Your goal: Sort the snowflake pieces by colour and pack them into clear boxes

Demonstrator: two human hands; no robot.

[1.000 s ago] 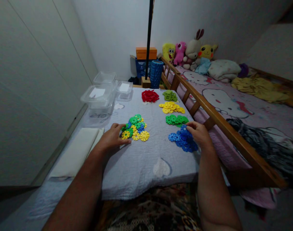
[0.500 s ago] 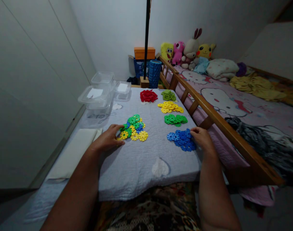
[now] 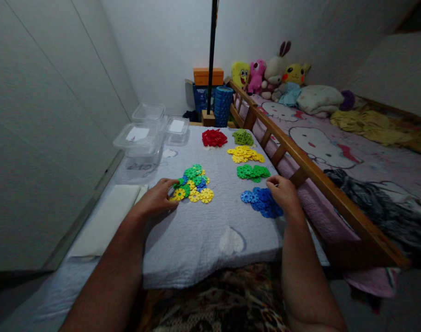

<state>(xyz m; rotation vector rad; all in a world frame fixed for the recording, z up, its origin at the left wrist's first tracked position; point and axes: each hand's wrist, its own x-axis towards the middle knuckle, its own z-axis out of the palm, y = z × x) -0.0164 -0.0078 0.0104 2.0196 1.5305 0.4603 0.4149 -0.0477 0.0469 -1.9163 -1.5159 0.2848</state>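
Three colours, green, yellow and blue, are mixed up in a pile of snowflake discs (image 3: 192,184) near the middle of the desk (image 3: 200,240). We see the left hand (image 3: 158,197) at the left edge of this pile. Its fingers are wide, with the thumb down low, and the edge of the pile is by the gap. The right hand (image 3: 283,191) is over the right side of a blue pile (image 3: 264,203). Its fingers are bent and close together, but we cannot tell if they hold a disc or touch each other.

Going back from the blue pile, we find a green pile (image 3: 253,172), then a yellow pile (image 3: 245,154), then a light green pile (image 3: 243,137). A red pile (image 3: 214,138) sits to the left of the light green one. We see a folded cream cloth (image 3: 106,221) to the left of the left hand. Behind it are clear plastic boxes (image 3: 146,146), and white paper (image 3: 137,133) shows on a lid.

Past the desk we spot a black pole (image 3: 211,55), a bumpy blue roller (image 3: 223,108) and an orange box (image 3: 208,76). On our right is a bed (image 3: 317,145) with a wooden rail (image 3: 300,161), a pink sheet and soft toys (image 3: 274,71) at the far end.
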